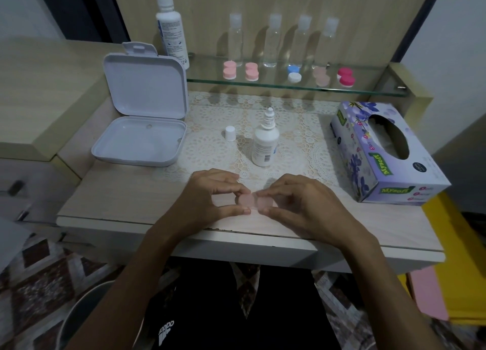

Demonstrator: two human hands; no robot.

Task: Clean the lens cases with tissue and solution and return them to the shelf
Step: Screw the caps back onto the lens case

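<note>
A pale pink lens case (253, 201) is held low over the table's front edge between both hands. My left hand (210, 197) pinches its left cup, my right hand (297, 205) pinches its right cup. An uncapped solution bottle (264, 144) stands upright just behind my hands, with its white cap (229, 133) to the left. The tissue box (381, 149) lies at the right. On the glass shelf (263, 85) sit several more lens cases: two pink (229, 70) (251, 71), one blue and white (294, 73), one beige (321, 75), one magenta (346, 76).
An open white plastic box (139, 136) stands at the left of the table. A tall solution bottle (171, 26) and several clear small bottles (272, 41) stand at the back of the shelf. A lace mat (294, 128) covers the table's middle.
</note>
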